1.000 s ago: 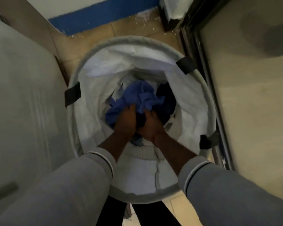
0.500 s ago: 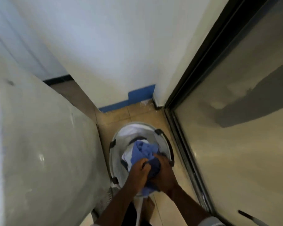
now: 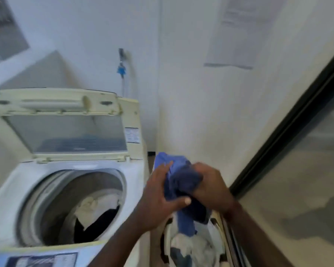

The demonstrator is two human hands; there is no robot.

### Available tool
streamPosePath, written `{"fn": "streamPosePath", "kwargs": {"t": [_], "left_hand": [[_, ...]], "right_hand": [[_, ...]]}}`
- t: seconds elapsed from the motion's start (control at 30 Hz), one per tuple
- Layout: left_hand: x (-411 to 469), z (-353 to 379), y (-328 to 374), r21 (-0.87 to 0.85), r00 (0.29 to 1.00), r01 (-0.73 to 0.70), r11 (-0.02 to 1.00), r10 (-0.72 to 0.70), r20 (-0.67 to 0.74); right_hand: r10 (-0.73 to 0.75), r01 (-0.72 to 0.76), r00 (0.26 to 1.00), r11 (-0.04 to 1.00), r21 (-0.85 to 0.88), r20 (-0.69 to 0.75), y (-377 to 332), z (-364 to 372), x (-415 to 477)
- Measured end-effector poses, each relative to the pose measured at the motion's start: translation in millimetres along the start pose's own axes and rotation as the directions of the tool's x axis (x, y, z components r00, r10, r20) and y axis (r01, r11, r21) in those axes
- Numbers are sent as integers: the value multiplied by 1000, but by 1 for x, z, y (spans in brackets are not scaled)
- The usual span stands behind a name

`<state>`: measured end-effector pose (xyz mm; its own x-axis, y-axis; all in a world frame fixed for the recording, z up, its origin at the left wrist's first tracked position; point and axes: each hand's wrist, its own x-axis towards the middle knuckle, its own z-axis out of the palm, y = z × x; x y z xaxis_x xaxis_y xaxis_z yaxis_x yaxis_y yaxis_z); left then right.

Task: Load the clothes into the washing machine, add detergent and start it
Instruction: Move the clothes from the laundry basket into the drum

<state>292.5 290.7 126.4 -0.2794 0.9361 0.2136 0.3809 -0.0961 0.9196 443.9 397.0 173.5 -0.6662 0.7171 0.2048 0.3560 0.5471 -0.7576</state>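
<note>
A white top-loading washing machine (image 3: 135,182) stands at the left with its lid (image 3: 66,132) raised. White and black clothes (image 3: 96,212) lie in its drum. My left hand (image 3: 158,201) and my right hand (image 3: 210,185) together grip a bundle of blue and dark clothes (image 3: 181,182), held in the air to the right of the machine and above the white laundry basket (image 3: 168,234). More white and dark laundry (image 3: 191,247) lies in the basket.
A white wall rises behind, with a water tap and blue fitting (image 3: 121,68) and a paper notice (image 3: 237,31). A dark-framed glass door (image 3: 301,151) runs along the right. The machine's control panel (image 3: 41,261) is at the bottom left.
Both hands have lifted the blue bundle up out of the basket. My view has swung up and left, bringing the open washing machine into sight.
</note>
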Motion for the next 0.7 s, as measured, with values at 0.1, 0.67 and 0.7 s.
{"fn": "streamPosePath", "kwargs": {"t": [0.1,0.67,0.7], "left_hand": [[12,-90,47,169,961,-213,962,238,-144],[4,-379,80,504,931,-271,820,357,-81],[3,-382,71,502,937,-267,823,344,-65]], "right_hand": [[-142,144,988,989,22,-62,-93,3,45],[-41,83,992,929,360,-121,-303,153,146],[-28,67,993,931,358,-114,-300,162,145]]}}
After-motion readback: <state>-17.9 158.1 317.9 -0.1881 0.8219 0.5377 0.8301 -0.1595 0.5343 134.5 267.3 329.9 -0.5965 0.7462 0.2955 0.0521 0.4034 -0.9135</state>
